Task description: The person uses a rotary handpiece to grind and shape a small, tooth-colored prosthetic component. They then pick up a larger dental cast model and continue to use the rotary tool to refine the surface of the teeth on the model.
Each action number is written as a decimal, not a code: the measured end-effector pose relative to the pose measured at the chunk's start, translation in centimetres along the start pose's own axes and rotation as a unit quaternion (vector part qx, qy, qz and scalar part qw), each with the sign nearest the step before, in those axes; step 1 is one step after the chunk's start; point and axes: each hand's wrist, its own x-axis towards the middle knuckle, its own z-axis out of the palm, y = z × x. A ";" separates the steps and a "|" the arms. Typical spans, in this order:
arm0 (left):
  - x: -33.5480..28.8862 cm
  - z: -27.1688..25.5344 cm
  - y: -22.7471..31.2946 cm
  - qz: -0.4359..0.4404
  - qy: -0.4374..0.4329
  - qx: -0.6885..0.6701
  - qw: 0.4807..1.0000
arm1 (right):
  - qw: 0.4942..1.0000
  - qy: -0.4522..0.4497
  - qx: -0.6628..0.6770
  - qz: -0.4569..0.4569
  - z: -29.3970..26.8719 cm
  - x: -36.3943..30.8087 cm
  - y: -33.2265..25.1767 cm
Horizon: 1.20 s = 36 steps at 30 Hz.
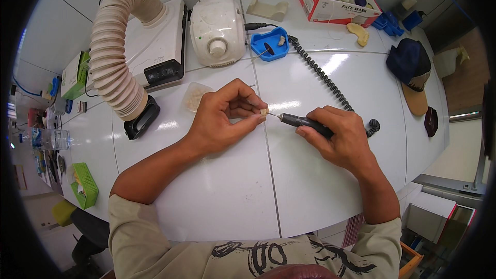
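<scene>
Between the thumb and fingertips of my left hand (223, 113) is a small cream tooth-like piece (264, 111). My right hand (338, 133) is closed round a black rotary handpiece (305, 123), held like a pen. Its thin metal bit points left and meets or nearly meets the piece; I cannot tell which. A coiled black cord (324, 76) runs over the table on the far side of my right hand. Behind my left hand, partly covered by it, stands a clear tub (194, 96) with pale contents.
A white control unit (217, 31) with a knob stands at the back, beside a ribbed suction hose (116, 57) ending in a black nozzle (143, 118). Nearby is a blue tray (260, 47). A mask box (338, 5), a cap (411, 67) and a green basket (85, 185) line the edges.
</scene>
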 end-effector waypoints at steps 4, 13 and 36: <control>0.1 -0.1 0.1 -0.003 -0.008 0.007 1.000 | 1.000 0.004 -0.005 -0.002 0.1 -0.1 0.0; 0.0 0.0 0.1 0.000 -0.009 0.010 1.000 | 1.000 0.003 -0.005 -0.008 0.1 -0.1 -0.1; 0.1 0.0 0.0 0.001 -0.016 0.010 1.000 | 1.000 -0.010 0.005 -0.003 -0.1 -0.1 -0.2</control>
